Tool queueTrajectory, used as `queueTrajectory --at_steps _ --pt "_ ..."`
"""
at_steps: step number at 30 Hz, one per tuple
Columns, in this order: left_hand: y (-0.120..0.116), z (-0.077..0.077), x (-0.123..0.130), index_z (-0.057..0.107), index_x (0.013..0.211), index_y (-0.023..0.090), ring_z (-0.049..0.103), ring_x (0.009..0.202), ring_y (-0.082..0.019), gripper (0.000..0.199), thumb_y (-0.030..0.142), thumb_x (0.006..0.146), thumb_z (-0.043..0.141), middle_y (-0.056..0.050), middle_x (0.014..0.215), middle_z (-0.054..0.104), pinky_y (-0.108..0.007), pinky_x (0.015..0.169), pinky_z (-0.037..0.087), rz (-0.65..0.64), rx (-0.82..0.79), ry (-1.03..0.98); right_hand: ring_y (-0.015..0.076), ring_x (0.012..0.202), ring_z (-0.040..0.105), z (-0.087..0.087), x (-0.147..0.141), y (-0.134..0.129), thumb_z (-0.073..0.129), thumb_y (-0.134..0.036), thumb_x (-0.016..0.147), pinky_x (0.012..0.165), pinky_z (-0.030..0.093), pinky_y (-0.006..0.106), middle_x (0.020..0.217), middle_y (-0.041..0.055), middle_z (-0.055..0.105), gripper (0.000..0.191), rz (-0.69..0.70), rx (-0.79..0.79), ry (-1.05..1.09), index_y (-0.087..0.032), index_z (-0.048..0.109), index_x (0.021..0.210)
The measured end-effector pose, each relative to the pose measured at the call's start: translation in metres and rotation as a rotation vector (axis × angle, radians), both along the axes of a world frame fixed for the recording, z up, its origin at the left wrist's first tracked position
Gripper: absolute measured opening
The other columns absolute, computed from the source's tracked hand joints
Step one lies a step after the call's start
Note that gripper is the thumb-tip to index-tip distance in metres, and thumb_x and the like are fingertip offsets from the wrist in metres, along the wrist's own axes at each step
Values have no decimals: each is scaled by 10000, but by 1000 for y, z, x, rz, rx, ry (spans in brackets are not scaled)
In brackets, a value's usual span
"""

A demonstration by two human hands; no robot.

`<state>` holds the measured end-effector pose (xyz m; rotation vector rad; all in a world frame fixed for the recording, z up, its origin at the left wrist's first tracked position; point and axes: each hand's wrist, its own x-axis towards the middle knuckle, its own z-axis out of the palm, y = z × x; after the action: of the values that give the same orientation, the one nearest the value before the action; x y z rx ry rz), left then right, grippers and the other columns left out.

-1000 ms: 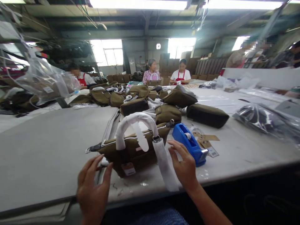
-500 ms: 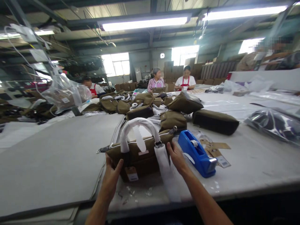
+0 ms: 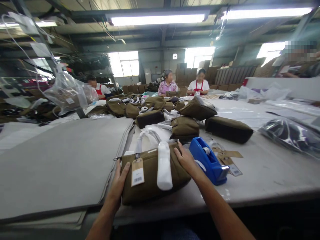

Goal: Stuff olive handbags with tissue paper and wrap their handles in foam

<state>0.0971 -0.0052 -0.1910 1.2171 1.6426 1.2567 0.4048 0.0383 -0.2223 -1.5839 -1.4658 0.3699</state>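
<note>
An olive handbag [image 3: 150, 166] lies tipped back on the table near its front edge, its broad side facing me. My left hand [image 3: 119, 180] grips its left end, thumb on the front. The right end is held by my right hand [image 3: 186, 161], with the fingers partly hidden behind the bag. A brown and white tag [image 3: 137, 172] hangs on the bag's front. White wrapping covers the handle [image 3: 150, 135] and a thick roll-like strap [image 3: 164, 166] that lies down the front. Just right of my right hand stands a blue tape dispenser [image 3: 208, 161].
Loose tags [image 3: 231, 161] lie beyond the dispenser. More olive bags [image 3: 185, 128] are piled behind the held one. Grey sheets [image 3: 62, 163] are stacked at left, a plastic-wrapped black item [image 3: 292, 133] lies at right. Several people, one in a pink top [image 3: 167, 87], are across the table.
The bag has tipped back between my hands, so its front now faces up towards me. Its handle has swung away, and the wrapped strap now lies on the front.
</note>
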Motion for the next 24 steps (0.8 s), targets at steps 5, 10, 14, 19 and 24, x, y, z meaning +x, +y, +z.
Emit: queueTrajectory --at_steps 5,10,14,19,24 --pt "-2 0 6 289 1593 276 319 1521 -319 839 676 910 569 -72 1682 261 -490 1244 323 -44 -151 -150 323 1431 468 40 4 8 531 -522 947 1192 367 498 1536 176 495 603 80 31 -68 -133 603 1402" --pt "2 -8 1 382 1549 281 389 1488 -305 741 650 929 552 -71 1625 394 -458 1192 421 -66 -130 -90 279 1556 237 125 -30 -6 441 -580 1007 1268 225 491 1662 93 303 689 316 276 -286 -195 387 1576" --pt "5 -22 -1 385 1553 312 295 1532 -300 729 641 927 559 -34 1645 359 -491 1254 303 -54 -120 -98 340 1500 358 80 -86 -17 507 -601 976 1247 238 577 1567 162 454 716 606 109 -492 -161 453 1538" --pt "5 -30 2 309 1593 269 212 1564 -242 708 571 981 495 -20 1683 274 -432 1294 149 -73 -127 -178 314 1549 244 33 -101 -16 470 -606 998 1284 97 558 1632 141 335 727 635 -105 -587 -147 410 1557" --pt "7 -33 -1 303 1594 335 352 1512 -261 694 544 973 528 -8 1641 375 -450 1274 234 -60 -193 -269 295 1565 192 105 -95 1 358 -589 1042 1280 122 557 1657 152 262 748 713 -303 -537 -89 300 1595"
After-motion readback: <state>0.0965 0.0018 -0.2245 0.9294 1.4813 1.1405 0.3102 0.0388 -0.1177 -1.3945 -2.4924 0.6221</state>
